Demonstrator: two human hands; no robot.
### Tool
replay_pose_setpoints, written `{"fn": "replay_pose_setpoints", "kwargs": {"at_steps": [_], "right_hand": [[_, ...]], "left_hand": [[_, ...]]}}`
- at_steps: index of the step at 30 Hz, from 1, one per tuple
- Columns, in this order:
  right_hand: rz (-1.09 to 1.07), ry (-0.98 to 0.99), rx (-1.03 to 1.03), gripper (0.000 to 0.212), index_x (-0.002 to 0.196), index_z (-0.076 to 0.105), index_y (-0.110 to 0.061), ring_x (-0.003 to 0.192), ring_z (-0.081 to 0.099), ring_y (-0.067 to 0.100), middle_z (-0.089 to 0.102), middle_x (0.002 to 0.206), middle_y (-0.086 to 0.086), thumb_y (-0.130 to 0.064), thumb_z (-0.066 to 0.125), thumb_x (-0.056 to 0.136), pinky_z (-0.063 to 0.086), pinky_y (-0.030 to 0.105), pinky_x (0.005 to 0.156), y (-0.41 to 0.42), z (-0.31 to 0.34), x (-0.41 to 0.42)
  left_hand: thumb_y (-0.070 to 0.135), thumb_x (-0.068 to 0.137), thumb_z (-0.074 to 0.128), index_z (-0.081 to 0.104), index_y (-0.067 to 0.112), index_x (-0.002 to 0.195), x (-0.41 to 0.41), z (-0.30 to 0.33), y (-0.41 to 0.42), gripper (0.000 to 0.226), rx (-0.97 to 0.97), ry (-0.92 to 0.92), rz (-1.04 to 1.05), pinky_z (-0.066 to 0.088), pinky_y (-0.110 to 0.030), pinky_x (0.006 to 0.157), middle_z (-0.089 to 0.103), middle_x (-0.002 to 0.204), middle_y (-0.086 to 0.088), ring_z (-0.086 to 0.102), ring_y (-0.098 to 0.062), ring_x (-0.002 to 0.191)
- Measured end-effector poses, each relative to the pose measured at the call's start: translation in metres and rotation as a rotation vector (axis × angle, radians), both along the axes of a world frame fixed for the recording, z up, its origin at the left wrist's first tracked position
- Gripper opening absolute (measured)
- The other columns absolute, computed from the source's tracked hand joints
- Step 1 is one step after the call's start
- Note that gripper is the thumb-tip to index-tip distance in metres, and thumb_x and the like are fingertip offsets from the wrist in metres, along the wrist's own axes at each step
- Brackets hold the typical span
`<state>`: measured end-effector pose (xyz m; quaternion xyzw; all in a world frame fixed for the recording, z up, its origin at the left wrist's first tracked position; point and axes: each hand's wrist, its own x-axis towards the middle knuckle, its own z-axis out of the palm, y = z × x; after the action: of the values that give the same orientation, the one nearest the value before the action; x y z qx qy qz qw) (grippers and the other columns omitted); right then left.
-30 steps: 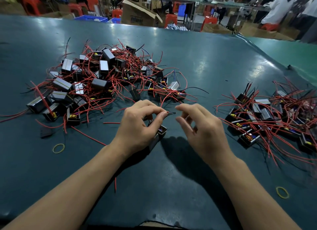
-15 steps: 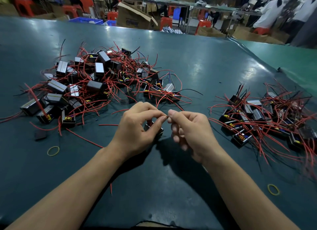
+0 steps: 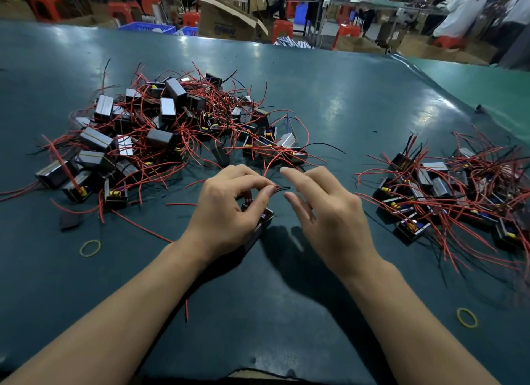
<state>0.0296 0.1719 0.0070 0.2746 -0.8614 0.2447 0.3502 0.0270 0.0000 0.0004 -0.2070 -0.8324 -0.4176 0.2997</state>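
Note:
My left hand [image 3: 226, 209] holds a small black box component [image 3: 259, 222] against the palm and pinches its red and black wire ends [image 3: 282, 188] between thumb and forefinger. Most of the box is hidden under the hand. My right hand [image 3: 324, 209] hovers just to the right of the wire tips, fingers spread and relaxed, holding nothing. A large heap of the same black boxes with red wires [image 3: 169, 132] lies on the dark green table [image 3: 286, 313] at the left. A smaller heap [image 3: 447, 192] lies at the right.
Yellow rubber bands lie on the table at the left [image 3: 90, 247] and near right [image 3: 467, 317]. Loose red wire pieces [image 3: 140, 226] lie near my left arm. Beyond the far edge stand cardboard boxes [image 3: 229, 20], red stools and people in white.
Half a second ago my right hand pinched the wire ends together with my left. It has since let go and drawn back to the right with its fingers spread.

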Motion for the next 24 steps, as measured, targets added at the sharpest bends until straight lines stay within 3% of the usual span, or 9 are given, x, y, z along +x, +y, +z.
{"fn": "replay_pose_setpoints", "kwargs": {"at_steps": [3,9,12,15,17,19,22,24], "right_hand": [[0.013,0.021,0.004,0.013,0.098,0.073,-0.005,0.064,0.059,0.032,0.063,0.082,0.011,-0.014,0.067,0.092,0.050,0.042,0.049,-0.001,0.001,-0.002],[-0.120,-0.043,0.006,0.031,0.070,0.062,-0.005,0.055,0.050,0.027,0.054,0.066,0.007,-0.022,0.059,0.095,0.041,0.037,0.046,-0.006,0.001,0.001],[-0.071,-0.503,-0.348,0.036,0.060,0.061,-0.009,0.047,0.039,0.014,0.046,0.050,-0.001,-0.021,0.061,0.094,0.032,0.031,0.049,-0.014,0.003,-0.002],[0.119,-1.267,-1.015,0.038,0.056,0.054,-0.018,0.036,0.021,0.007,0.029,0.046,-0.006,-0.019,0.055,0.094,0.017,0.018,0.034,-0.011,0.014,-0.005],[0.199,-1.513,-1.218,0.041,0.053,0.050,-0.019,0.031,0.016,0.002,0.025,0.046,-0.010,-0.020,0.051,0.094,0.012,0.013,0.026,-0.005,0.016,-0.006],[0.170,-1.416,-1.167,0.039,0.055,0.055,-0.018,0.031,0.017,0.002,0.026,0.045,-0.010,-0.023,0.055,0.094,0.011,0.012,0.027,0.000,0.015,-0.005],[-0.012,-0.966,-0.875,0.038,0.058,0.064,-0.015,0.035,0.022,0.006,0.031,0.042,-0.010,-0.029,0.061,0.093,0.016,0.015,0.036,0.006,0.009,-0.004],[-0.110,-0.715,-0.723,0.037,0.062,0.067,-0.014,0.037,0.028,0.007,0.038,0.039,-0.011,-0.034,0.062,0.094,0.024,0.019,0.039,0.010,0.005,-0.006]], "left_hand": [[0.010,0.086,0.070,0.075,0.004,0.086,0.000,-0.001,-0.001,0.009,-0.012,0.014,-0.022,0.051,-0.038,0.072,0.067,0.082,-0.005,0.063,-0.023,0.079],[0.012,0.085,0.071,0.076,0.006,0.086,0.001,-0.002,0.001,0.008,-0.085,0.083,-0.044,0.048,-0.037,0.069,0.066,0.081,-0.003,0.058,-0.023,0.075],[0.013,0.086,0.071,0.076,0.007,0.086,0.001,-0.004,0.001,0.008,-0.115,0.150,-0.036,0.047,-0.038,0.068,0.066,0.080,-0.003,0.056,-0.024,0.073],[0.015,0.088,0.070,0.076,0.008,0.088,0.001,-0.005,0.003,0.010,-0.148,0.232,-0.023,0.047,-0.041,0.067,0.067,0.081,-0.004,0.057,-0.026,0.071],[0.015,0.089,0.070,0.076,0.007,0.089,0.001,-0.006,0.008,0.010,-0.184,0.277,-0.020,0.048,-0.042,0.066,0.067,0.082,-0.005,0.057,-0.027,0.071],[0.012,0.088,0.070,0.076,0.006,0.092,0.001,-0.006,0.014,0.010,-0.141,0.247,-0.044,0.049,-0.040,0.069,0.068,0.085,-0.005,0.059,-0.027,0.074],[0.013,0.088,0.067,0.074,0.007,0.102,-0.001,-0.001,0.011,0.017,0.115,0.093,-0.022,0.052,-0.032,0.077,0.070,0.098,-0.004,0.064,-0.019,0.086],[0.020,0.093,0.060,0.072,0.013,0.102,-0.005,0.005,0.000,0.017,0.338,0.021,0.074,0.054,-0.033,0.074,0.070,0.098,-0.002,0.065,-0.015,0.086]]}}
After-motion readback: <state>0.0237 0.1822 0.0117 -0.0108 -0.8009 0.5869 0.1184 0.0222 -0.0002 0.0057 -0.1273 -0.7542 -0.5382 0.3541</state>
